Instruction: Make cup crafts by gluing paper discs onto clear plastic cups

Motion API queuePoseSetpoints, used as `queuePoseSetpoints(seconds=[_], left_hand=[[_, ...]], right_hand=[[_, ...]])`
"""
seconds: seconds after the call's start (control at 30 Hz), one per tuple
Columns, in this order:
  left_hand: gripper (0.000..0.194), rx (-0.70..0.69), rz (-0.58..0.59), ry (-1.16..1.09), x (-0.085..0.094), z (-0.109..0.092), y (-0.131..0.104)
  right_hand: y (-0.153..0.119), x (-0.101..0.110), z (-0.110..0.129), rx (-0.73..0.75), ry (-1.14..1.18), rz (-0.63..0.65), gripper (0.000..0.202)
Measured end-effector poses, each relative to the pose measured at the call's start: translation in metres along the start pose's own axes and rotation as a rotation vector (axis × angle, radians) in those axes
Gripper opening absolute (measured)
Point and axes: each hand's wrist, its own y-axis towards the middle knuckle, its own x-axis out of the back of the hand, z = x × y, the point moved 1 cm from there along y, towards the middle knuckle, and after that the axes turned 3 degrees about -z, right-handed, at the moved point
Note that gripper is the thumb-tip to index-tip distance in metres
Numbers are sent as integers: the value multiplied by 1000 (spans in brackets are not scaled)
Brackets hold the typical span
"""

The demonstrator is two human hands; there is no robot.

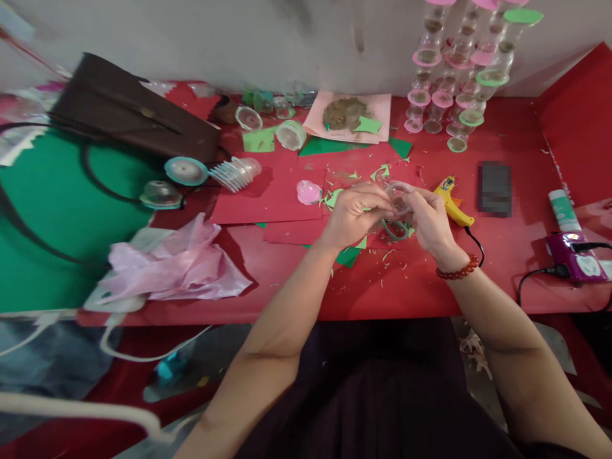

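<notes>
Between both hands is a clear round plastic piece [400,195], like a small cup or lid; the fingers cover part of its rim. My left hand [356,211] is closed on its left side, with thumb and fingertips pinched. On the opposite side, my right hand [434,220] grips the same piece; a red bead bracelet [458,268] circles that wrist. Just below the piece lie green scissor-like handles [396,231], partly hidden. A pink round piece [310,192] rests left of my left hand, near light green paper scraps.
A yellow glue gun [454,201] with a black cord lies right of my right hand. Stacked clear cups with pink and green discs [442,99] stand at the back right. Sand [345,113] sits on pink paper behind. A brown bag [129,115] and pink plastic bag [176,264] are at left.
</notes>
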Motion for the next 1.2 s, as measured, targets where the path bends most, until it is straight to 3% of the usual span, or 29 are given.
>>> queuePoseSetpoints(seconds=[0.3, 0.5, 0.73, 0.93, 1.0, 1.13, 1.2], left_hand=[[19, 53, -154, 108, -14, -11, -5], [17, 11, -223, 183, -23, -11, -10], [25, 82, -334, -2, -26, -12, -11], [22, 235, -506, -101, -13, 4, -10], [14, 179, -482, -12, -6, 6, -8], [4, -13, -266, 246, 3, 0, -3], [3, -97, -214, 309, 2, -3, -2]], right_hand=[[0, -2, 0, 68, 25, -22, 10], [2, 1, -2, 74, -16, 0, 13], [1, 2, -2, 130, -14, 25, 18], [1, 3, -5, 156, 19, -12, 21], [3, 5, -5, 150, 22, -38, 20], [5, 8, -2, 135, 14, -14, 23], [5, 7, -2, 126, -9, 12, 29]])
